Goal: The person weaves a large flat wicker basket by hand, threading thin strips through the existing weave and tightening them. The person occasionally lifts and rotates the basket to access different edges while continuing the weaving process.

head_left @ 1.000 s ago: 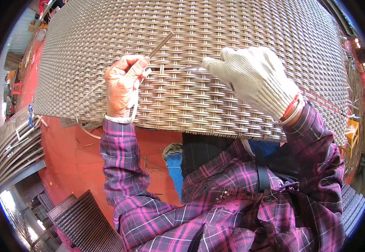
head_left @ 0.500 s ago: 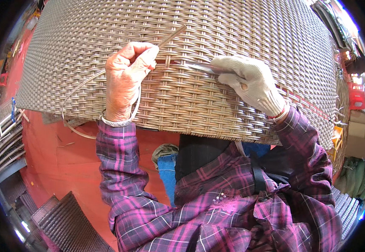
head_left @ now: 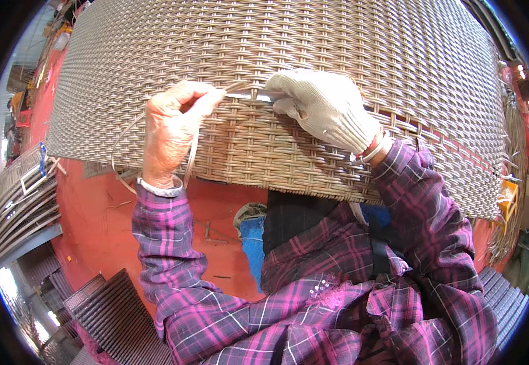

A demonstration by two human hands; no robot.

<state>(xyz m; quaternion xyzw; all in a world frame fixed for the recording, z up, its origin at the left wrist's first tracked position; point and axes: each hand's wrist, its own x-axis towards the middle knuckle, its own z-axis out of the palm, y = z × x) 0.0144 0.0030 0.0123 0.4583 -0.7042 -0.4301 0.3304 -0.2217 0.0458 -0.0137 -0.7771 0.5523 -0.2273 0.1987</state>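
One large woven panel [head_left: 313,55] of grey-brown strands filled the upper part of the view, its lower edge curving above a red floor [head_left: 94,207]. Two hands worked on it, side by side near the middle of the panel and a little above that lower edge.

The left hand [head_left: 170,131] was bare. Its fingers [head_left: 206,97] were pinched shut on one loose flat strand [head_left: 240,95], which ran rightwards into the weave. A single thin loop of the same strand [head_left: 121,140] hung out to the left of the wrist and curved back under the hand; where its end went was hidden behind the palm.

The right hand [head_left: 325,106] wore one white knit glove. Its fingers were curled down against the panel just right of the pinched strand, over a pale flat tool or strand end [head_left: 263,97]. Only a short piece of that showed, so what it was, and whether the fingers gripped it or merely pressed on it, could not be told.

Two plaid sleeves in purple and pink came up from the lower edge. Between them showed one blue bundle [head_left: 252,237] on the floor, partly covered by dark cloth. Stacked dark woven panels [head_left: 112,310] lay at the lower left, cut off by the picture's rim, and more grey panels [head_left: 15,207] stood at the far left, too bent by the lens to count.
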